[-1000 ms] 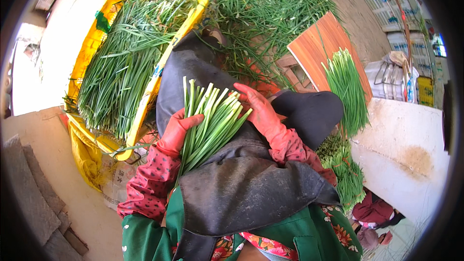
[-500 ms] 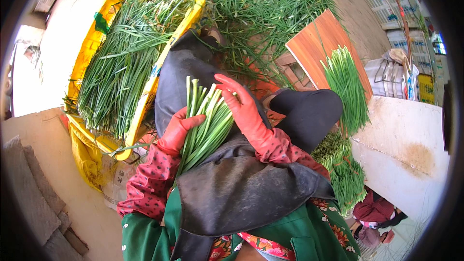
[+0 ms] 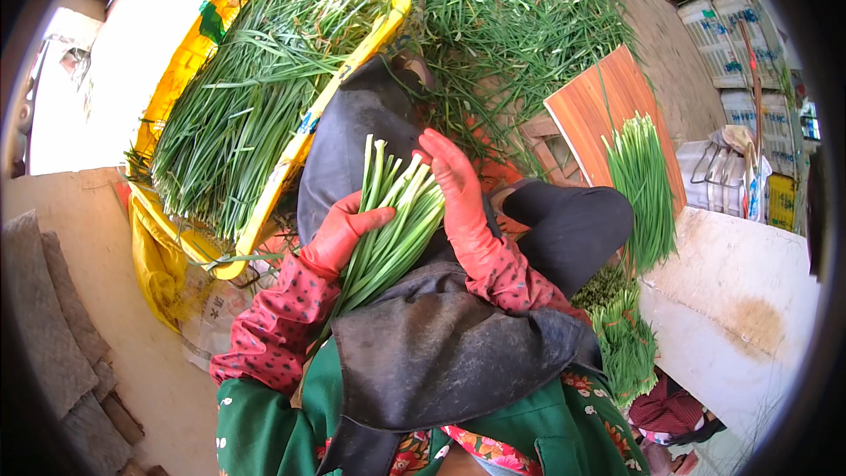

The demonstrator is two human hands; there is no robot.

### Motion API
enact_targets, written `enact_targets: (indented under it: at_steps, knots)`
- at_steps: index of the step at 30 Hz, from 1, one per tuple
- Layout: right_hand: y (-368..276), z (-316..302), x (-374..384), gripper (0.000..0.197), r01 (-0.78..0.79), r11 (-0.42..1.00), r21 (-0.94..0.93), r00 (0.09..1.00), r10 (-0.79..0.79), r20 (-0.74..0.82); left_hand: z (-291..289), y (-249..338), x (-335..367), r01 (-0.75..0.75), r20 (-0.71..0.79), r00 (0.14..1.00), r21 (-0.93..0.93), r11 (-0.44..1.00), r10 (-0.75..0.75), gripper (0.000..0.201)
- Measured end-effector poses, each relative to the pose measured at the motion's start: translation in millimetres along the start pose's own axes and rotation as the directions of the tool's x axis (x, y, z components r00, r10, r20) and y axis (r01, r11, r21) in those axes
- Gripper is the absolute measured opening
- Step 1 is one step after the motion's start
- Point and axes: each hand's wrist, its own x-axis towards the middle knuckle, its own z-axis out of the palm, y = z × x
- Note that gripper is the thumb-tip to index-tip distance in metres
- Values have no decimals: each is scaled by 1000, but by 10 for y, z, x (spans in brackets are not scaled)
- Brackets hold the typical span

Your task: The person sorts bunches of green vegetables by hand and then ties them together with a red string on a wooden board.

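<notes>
My left hand (image 3: 345, 234) holds a bunch of green stalks (image 3: 397, 234) above my lap, its grip closed snugly around them, thumb across the front and fingers behind. The pale cut ends point up and away from me, fanned a little and at uneven heights; the lower leaves run down in front of my dark apron (image 3: 441, 335). My right hand (image 3: 460, 198) stands on the right side of the bunch, its grip wide and flat, fingers stretched out beside the cut ends. It clasps nothing, and I cannot tell whether the palm presses on the stalks.

Judging by how things lie, I am partway through sorting and bundling. Some looks done: a neat sheaf (image 3: 643, 194) lies on the wood-grain board (image 3: 586, 101) to my right, ends lined up, leaves hanging past the board's edge, and nearer me sits another gathered lot (image 3: 626, 344) with what seems to be an orange tie. The bunch in my hand shows no tie that I can see, so I take evening and binding it as not yet done. Plenty seems left: the yellow basket (image 3: 181, 62) on my left is heaped with loose greens (image 3: 256, 115). The scattered pile (image 3: 529, 18) on the ground ahead could be trimmings or more stock; I cannot say which.
</notes>
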Motion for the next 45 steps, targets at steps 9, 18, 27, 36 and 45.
enact_targets:
  at_steps: [9,18,27,36,45]
  knots:
    - [-253,102,60,46,-23,999,43,997,20,75,13,16,59,86,265,961,-10,996,-80,59]
    - [-624,-522,279,55,-84,968,-238,990,108,90,-7,-37,128,130,276,954,-33,991,-116,50]
    - [-693,-822,56,50,-226,947,-230,972,234,10,-1,-3,105,92,208,974,-11,996,-88,47]
    - [-635,-661,-58,20,-217,910,-354,974,228,-9,-49,-93,125,68,183,981,21,997,-71,50]
    - [-1143,-1335,555,48,-187,859,-476,967,246,64,-190,-42,38,-3,120,993,-80,997,13,45]
